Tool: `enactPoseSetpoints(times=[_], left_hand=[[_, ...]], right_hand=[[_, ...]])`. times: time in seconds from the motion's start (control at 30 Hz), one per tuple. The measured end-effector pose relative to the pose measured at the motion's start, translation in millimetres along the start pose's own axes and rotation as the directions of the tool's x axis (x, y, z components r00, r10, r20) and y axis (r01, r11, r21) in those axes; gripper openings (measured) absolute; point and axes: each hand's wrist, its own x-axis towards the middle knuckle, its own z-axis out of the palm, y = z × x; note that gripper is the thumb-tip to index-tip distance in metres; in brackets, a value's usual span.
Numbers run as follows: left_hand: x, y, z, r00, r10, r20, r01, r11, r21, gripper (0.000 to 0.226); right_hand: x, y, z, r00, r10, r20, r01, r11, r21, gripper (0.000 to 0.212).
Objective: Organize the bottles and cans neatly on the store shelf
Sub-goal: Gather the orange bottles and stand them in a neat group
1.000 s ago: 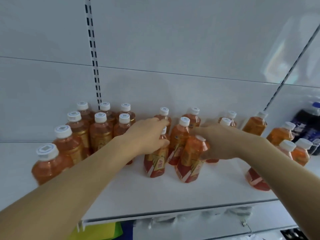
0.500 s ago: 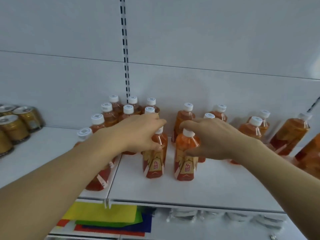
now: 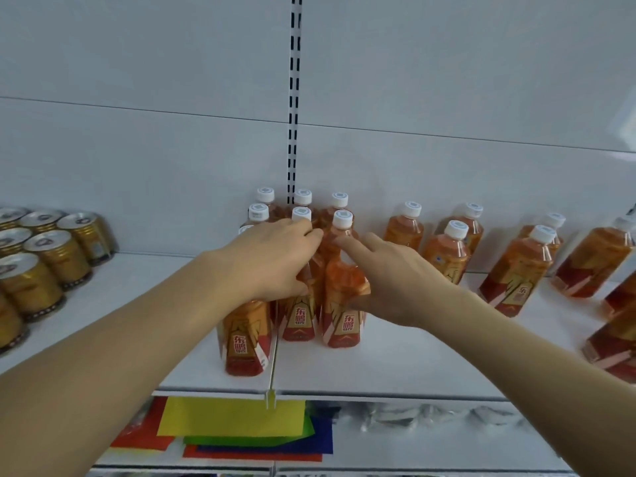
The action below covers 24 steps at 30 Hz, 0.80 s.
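Orange drink bottles with white caps and red-gold labels stand on the white shelf (image 3: 395, 366). My left hand (image 3: 272, 263) grips one front bottle (image 3: 298, 321) in the packed group at centre. My right hand (image 3: 389, 280) holds the bottle beside it (image 3: 342, 325), thumb low on its side and fingers stretched over its shoulder. Another front bottle (image 3: 242, 342) stands under my left wrist. Several loose bottles (image 3: 516, 273) stand scattered to the right. Gold cans (image 3: 55, 253) sit in rows at the left.
The shelf's back wall carries a slotted upright (image 3: 294, 98) behind the bottles. A seam (image 3: 273, 370) splits the shelf boards in front of the group. Yellow, green, blue and red sheets (image 3: 234, 425) lie on the lower shelf.
Both hands have slid their two bottles left against the packed group, closing the gap between them. The view has panned left, bringing more gold cans in.
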Motion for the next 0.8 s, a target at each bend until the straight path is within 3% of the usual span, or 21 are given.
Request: enactPoseSetpoints(times=[0.23, 0.43, 0.63, 0.8], left_hand=[[2.1, -6.3, 0.4, 0.997, 0.054, -0.058, -0.045, 0.988, 0.145, 0.063], [4.3, -3.9, -4.5, 0.997, 0.049, -0.057, -0.041, 0.990, 0.132, 0.054], [3.2, -2.5, -0.6, 0.999, 0.030, -0.038, -0.024, 0.990, 0.142, 0.060], [6.8, -1.7, -6.9, 0.999, 0.006, -0.038, -0.004, 0.999, 0.050, 0.086]], right_hand=[[9.6, -4.7, 7.6, 0.992, 0.124, -0.006, -0.123, 0.991, 0.051, 0.105], [15.5, -1.7, 11.0, 0.989, 0.144, -0.033, -0.142, 0.989, 0.045, 0.100], [14.2, -2.8, 18.6, 0.989, 0.136, -0.065, -0.137, 0.990, -0.016, 0.102], [7.7, 5.9, 21.4, 0.991, 0.076, -0.114, -0.080, 0.996, -0.039, 0.109]])
